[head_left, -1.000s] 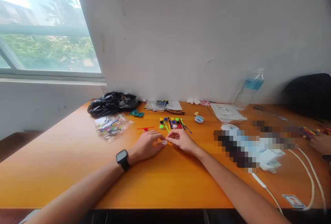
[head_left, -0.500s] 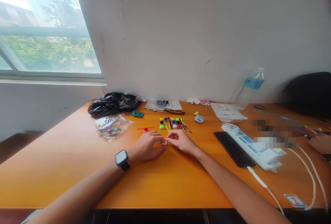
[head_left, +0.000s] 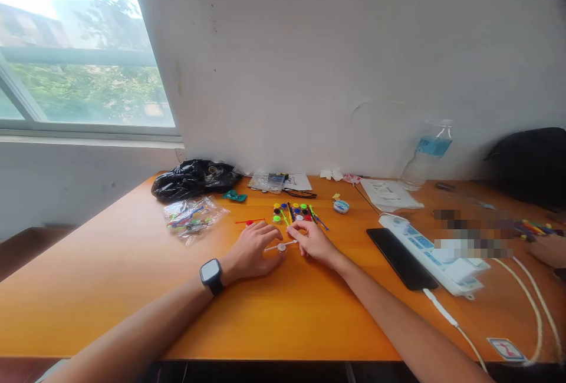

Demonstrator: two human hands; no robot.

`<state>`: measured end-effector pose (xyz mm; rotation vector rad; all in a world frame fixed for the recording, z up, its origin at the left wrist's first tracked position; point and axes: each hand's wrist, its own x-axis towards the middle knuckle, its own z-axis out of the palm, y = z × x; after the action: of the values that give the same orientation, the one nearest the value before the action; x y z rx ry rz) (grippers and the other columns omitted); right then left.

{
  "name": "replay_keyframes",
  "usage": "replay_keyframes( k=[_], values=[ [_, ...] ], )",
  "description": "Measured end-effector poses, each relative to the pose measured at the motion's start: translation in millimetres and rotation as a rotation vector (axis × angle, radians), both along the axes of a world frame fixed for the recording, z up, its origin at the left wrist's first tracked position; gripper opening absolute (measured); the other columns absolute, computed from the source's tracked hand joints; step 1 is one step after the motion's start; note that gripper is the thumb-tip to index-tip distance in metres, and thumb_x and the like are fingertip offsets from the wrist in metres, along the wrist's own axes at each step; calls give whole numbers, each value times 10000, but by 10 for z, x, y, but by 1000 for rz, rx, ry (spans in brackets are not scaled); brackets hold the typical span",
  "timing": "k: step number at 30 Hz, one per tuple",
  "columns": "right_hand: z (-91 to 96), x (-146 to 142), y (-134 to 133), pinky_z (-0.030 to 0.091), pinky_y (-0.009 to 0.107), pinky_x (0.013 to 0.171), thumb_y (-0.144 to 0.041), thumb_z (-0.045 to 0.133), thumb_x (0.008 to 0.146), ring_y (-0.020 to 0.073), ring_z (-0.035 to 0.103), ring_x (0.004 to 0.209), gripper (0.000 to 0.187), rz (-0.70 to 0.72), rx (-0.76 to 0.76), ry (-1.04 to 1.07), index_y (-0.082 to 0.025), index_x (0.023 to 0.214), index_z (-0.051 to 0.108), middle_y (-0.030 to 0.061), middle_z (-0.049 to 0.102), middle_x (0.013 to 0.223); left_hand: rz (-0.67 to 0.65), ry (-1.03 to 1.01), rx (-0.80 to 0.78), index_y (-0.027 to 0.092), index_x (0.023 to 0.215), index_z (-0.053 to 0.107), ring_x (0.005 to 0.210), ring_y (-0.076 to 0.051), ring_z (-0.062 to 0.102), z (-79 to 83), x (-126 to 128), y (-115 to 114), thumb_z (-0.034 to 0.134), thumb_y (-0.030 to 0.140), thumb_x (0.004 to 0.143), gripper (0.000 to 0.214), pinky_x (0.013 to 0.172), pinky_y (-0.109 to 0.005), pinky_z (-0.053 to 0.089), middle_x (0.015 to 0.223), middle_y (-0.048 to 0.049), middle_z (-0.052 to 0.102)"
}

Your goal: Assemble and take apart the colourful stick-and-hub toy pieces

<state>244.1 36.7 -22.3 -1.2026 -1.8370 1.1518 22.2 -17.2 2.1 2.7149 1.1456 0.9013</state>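
Has the left hand (head_left: 255,249) with thumb and fingers parted, the right hand (head_left: 313,243) narrowed, grip impossible to tell, and a white disc-and-rod piece (head_left: 282,247) between them, with desk (head_left: 274,318) room toward the near edge, a black phone (head_left: 400,259) rightward, and bottle label (head_left: 434,146) too blurred to read.

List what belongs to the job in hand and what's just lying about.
Seemingly the job's:
white piece
red piece
coloured discs
coloured sticks
clear bag of parts

Lying about:
phone
power strip
bottle
black plastic bag
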Motion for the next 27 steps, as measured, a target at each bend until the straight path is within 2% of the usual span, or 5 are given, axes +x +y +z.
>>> replay_keyframes(
  k=[4, 7, 10, 20, 27],
  values=[
    [64, 30, 16, 353, 258, 453, -601, 568, 953, 110, 486, 447, 433, -46, 74, -2, -193, 919, 710, 25, 702, 772, 78, -49, 50, 251, 1252, 642, 1052, -282, 629, 74, -29, -13, 670, 388, 976, 309, 873, -417, 519, 1161, -83, 711],
    [123, 54, 19, 325, 261, 488, -682, 512, 959, 124, 418, 461, 582, -99, 102, 5, -176, 773, 731, -26, 478, 500, 79, -69, 78, 257, 1309, 625, 1076, -283, 615, 98, -53, -9, 632, 390, 1009, 329, 901, -429, 515, 1177, -82, 708],
    [151, 76, 26, 302, 270, 498, -729, 463, 963, 121, 348, 457, 669, -156, 117, 49, -181, 661, 701, -46, 326, 452, 62, -84, 92, 264, 1332, 618, 1074, -280, 606, 93, -69, 7, 579, 371, 1041, 312, 917, -436, 511, 1187, -81, 704],
    [-29, 30, 48, 325, 276, 514, -628, 526, 972, 161, 486, 516, 524, -106, 230, -84, -198, 707, 666, -11, 509, 514, -29, -48, 56, 260, 1271, 651, 1085, -282, 606, 61, -78, 41, 574, 350, 1044, 256, 934, -450, 526, 1202, -88, 704],
    [91, 48, -46, 344, 274, 586, -513, 519, 1007, 157, 521, 594, 406, -155, 479, -295, -215, 763, 647, 0, 595, 631, -65, -15, 10, 256, 1243, 666, 1098, -273, 612, 54, -52, 23, 563, 365, 1052, 243, 953, -448, 529, 1240, -86, 696]
  ],
)
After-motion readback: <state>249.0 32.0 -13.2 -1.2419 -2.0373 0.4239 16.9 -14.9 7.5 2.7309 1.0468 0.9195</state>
